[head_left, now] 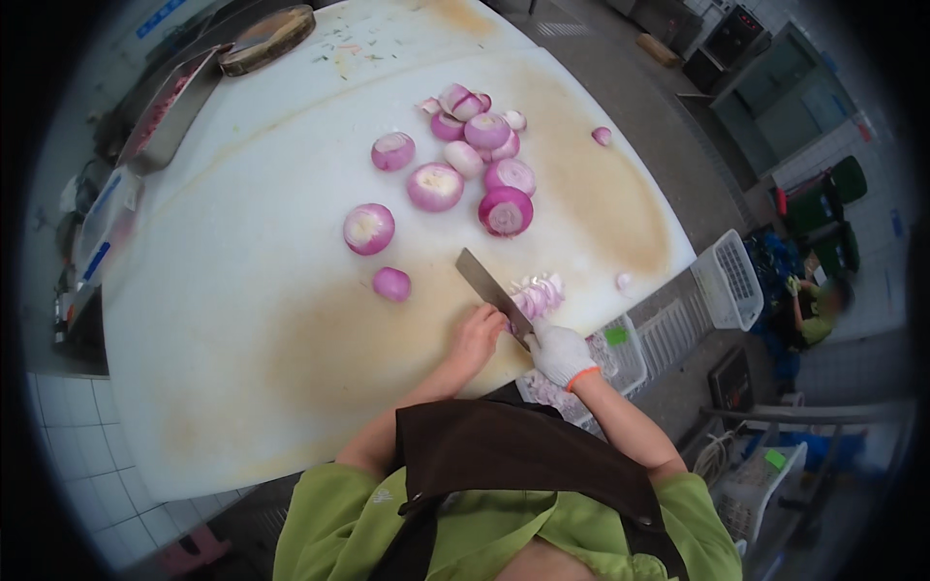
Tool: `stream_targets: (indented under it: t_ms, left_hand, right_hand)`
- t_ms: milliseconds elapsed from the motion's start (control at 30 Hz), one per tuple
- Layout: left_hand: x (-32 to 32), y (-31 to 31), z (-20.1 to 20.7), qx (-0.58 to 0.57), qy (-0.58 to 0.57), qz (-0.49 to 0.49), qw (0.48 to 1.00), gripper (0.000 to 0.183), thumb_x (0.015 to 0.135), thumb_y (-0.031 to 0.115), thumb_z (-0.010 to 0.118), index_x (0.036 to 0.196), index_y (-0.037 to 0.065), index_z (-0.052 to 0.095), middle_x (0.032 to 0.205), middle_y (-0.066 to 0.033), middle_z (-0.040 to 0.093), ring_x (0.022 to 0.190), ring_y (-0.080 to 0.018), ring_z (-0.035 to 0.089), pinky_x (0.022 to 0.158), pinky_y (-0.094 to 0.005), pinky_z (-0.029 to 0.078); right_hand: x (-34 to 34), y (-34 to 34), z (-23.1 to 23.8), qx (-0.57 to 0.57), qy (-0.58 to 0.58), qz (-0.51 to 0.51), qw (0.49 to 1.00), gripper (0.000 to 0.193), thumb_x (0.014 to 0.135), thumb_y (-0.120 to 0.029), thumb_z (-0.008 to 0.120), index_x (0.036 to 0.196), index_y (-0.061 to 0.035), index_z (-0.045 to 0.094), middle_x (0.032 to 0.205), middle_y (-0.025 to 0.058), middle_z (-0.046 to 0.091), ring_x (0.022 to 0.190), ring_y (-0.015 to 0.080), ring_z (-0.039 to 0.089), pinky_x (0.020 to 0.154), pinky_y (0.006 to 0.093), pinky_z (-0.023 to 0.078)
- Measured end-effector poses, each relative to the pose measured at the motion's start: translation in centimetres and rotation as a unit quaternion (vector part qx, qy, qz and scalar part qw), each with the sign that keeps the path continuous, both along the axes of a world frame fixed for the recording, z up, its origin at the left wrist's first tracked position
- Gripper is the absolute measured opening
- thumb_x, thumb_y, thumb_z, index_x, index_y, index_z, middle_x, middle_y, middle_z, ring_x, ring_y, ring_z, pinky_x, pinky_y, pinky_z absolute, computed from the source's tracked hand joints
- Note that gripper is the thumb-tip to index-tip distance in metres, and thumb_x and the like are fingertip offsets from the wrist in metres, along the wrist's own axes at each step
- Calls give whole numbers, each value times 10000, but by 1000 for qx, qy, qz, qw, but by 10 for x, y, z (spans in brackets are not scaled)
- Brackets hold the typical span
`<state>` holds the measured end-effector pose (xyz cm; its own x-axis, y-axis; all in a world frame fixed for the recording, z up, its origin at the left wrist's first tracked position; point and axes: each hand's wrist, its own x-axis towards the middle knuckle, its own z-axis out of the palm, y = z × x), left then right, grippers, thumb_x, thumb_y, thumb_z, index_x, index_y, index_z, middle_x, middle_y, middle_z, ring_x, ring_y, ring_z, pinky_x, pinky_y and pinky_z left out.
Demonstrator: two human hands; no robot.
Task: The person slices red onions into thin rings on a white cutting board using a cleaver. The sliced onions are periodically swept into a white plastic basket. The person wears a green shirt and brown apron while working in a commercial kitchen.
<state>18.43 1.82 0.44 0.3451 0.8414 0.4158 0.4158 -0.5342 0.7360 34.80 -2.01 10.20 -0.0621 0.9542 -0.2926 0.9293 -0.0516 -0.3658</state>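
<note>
In my right hand [562, 354], covered by a white glove with an orange cuff, is the handle of a kitchen knife [489, 288]. Its broad blade points away to the upper left over the white board. My bare left hand [478, 334] presses bent fingertips beside the blade, on a piece of purple onion that the fingers mostly hide. Just right of the blade lie cut onion pieces [539, 294]. Farther off sits a loose group of peeled purple onions [484, 136]. A small onion [391, 284] and a larger onion [369, 229] rest to the left.
Below the board's right edge, a clear bin [620, 360] holds chopped onion. A white basket [728, 281] stands on the floor farther right, near another person [821, 312]. At the far left are a metal tray [170, 116] of meat and a round wooden block [268, 41].
</note>
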Motion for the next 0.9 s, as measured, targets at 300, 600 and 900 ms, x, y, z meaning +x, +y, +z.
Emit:
stream_targets:
  t_ms: [300,600,900]
  left_hand:
    - [-86,46,22,91,94,193,973,460,676,44,695,1125,88,604,1180,-130,571,1095,-335,514,935,-446,419]
    - [-106,56,14,-31,196,19,980,566,619,152,788,1156,141,613,1125,-94,553,1037,-322,490,921,-423,430]
    - [-11,-4,41,-30,165,-3,986,532,650,134,780,1147,132,592,1089,-75,537,1012,-302,491,875,-399,444]
  right_hand:
    - [-16,-23,28,-61,18,-21,998,300,912,-290,490,975,-5,560,856,262,637,821,443,613,765,519,473]
    - [20,-24,13,-57,-4,-117,991,294,901,-280,484,996,-10,555,888,274,638,845,436,619,780,513,477]
    - [16,-25,26,-51,-19,-64,996,285,902,-279,489,930,-2,546,834,267,635,806,441,619,733,524,474]
